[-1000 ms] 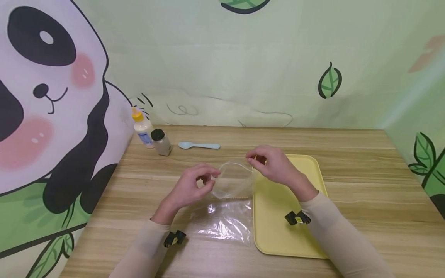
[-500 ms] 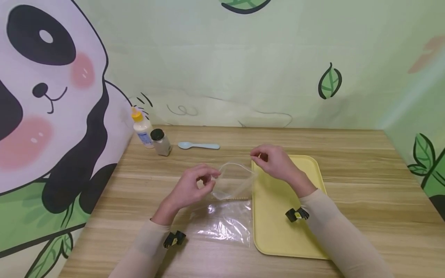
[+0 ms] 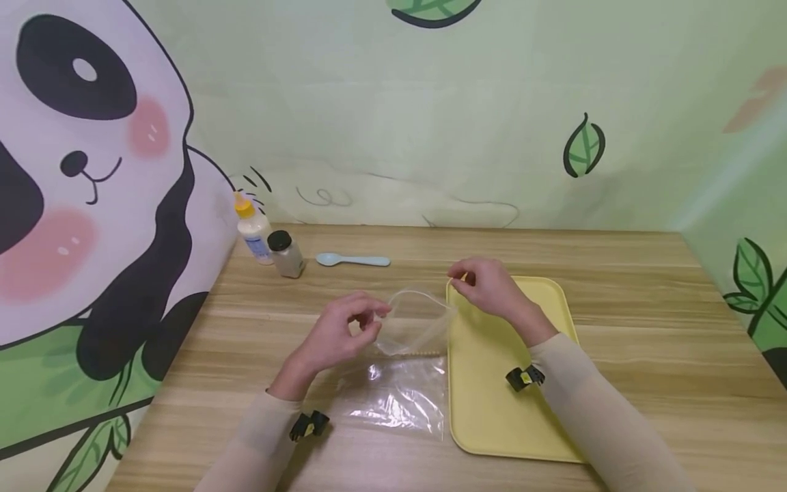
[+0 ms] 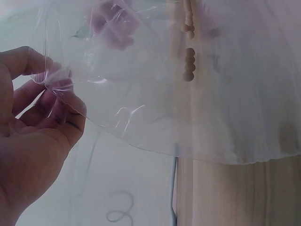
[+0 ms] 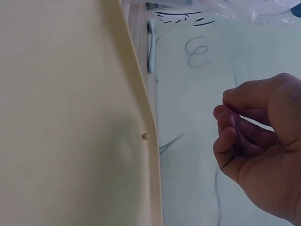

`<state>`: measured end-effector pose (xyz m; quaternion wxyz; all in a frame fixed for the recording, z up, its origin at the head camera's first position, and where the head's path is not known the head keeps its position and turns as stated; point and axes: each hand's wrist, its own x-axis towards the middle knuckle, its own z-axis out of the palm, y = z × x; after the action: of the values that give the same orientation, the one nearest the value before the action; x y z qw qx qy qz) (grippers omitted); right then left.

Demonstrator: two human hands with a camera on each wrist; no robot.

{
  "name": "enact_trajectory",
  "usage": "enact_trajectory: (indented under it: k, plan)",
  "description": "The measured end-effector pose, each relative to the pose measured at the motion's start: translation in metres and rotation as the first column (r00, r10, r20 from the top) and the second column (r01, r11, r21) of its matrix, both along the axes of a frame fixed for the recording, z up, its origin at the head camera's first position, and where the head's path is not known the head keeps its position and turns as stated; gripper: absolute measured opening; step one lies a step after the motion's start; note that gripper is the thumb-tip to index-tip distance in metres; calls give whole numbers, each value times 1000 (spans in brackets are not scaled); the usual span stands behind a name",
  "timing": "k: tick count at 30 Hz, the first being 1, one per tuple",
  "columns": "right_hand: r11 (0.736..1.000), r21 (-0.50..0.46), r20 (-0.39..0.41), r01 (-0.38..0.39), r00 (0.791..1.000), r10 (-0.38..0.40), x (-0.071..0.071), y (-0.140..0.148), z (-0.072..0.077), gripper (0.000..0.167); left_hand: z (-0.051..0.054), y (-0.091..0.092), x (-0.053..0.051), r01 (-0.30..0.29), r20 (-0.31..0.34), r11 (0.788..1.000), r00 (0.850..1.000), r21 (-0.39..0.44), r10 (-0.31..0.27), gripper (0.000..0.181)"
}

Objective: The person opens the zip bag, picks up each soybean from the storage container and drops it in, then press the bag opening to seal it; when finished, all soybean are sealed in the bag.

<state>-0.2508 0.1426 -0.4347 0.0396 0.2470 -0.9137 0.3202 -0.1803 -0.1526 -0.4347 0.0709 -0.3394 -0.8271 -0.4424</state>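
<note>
My left hand (image 3: 343, 328) pinches the side of a clear plastic bag's (image 3: 396, 396) open mouth, which gapes upward. In the left wrist view, the left hand (image 4: 42, 113) has the film between thumb and fingers. A row of small tan beads (image 4: 189, 65) shows through the film. Above the tray's far left corner, apart from the bag, is my right hand (image 3: 488, 285). In the right wrist view, the right hand (image 5: 258, 136) has curled fingers with the tips together. Nothing shows between them. A single tan bead (image 5: 145, 136) appears near the tray's rim.
The yellow tray (image 3: 504, 410) lies right of the bag. Farther back are a pale blue spoon (image 3: 353, 260), a black-lidded jar (image 3: 286, 256) and a yellow-capped bottle (image 3: 253, 229). Behind the wooden table (image 3: 645, 328) stands a printed wall (image 3: 430, 137).
My right hand has shifted slightly right, from above the bag's right side to over the tray's corner. The left hand keeps its hold on the bag.
</note>
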Motion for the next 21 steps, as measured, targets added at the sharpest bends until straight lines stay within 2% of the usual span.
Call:
enact_trajectory:
  k: [6,11,21]
  plan:
    - [1000,15,48,15,999,-16,-2,2,-4,18,0,0,0,-3,6,1000,1000,-8,3,26]
    - [999,30,55,26,998,-28,-4,1,-5,19,0,-1,0,-4,1,1000,1000,-3,4,27]
    - [998,51,123,43,991,-49,-11,2,-16,21,0,-1,0,-1,9,1000,1000,-1,1,27]
